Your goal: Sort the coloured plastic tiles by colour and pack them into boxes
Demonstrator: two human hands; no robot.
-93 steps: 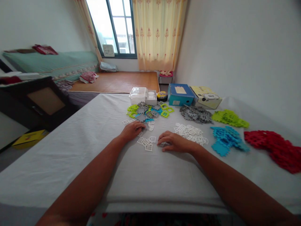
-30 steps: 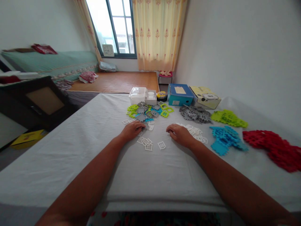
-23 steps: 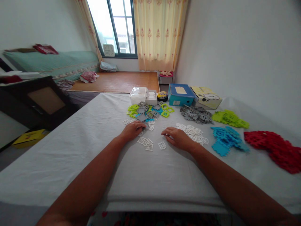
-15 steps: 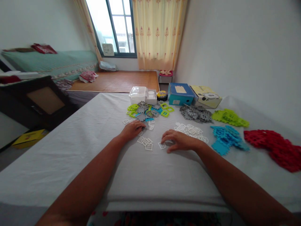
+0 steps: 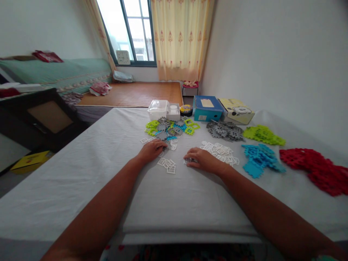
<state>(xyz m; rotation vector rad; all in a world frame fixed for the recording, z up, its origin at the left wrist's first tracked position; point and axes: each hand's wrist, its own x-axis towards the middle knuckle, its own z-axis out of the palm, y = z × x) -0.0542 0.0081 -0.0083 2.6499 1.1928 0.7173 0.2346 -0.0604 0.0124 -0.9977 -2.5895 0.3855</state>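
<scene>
My right hand (image 5: 201,159) is low over the cloth, thumb and fingers closed around a small white window-frame piece (image 5: 186,161), mostly covered by the fingers. Farther left, my left hand (image 5: 151,150) rests by the mixed heap with its fingers bent together; a bit of grey shows at the fingertips, but what they grip is unclear. Several loose white window-frame pieces (image 5: 170,169) lie between the hands. Just beyond my left hand is a mixed heap of grey, lime and blue interlocking plastic pieces (image 5: 163,127). A pile of white frames (image 5: 220,152) lies behind my right hand.
Sorted piles of grey (image 5: 225,130), lime (image 5: 263,135), blue (image 5: 254,170) and red pieces (image 5: 312,166) spread to the right. Along the back stand a clear plastic box (image 5: 158,109), a round tin (image 5: 186,110), a blue box (image 5: 207,108) and a yellow box (image 5: 236,111).
My right hand has shifted slightly and its thumb and fingers have closed around the white frame piece lying before it. My left hand stays by the heap.
</scene>
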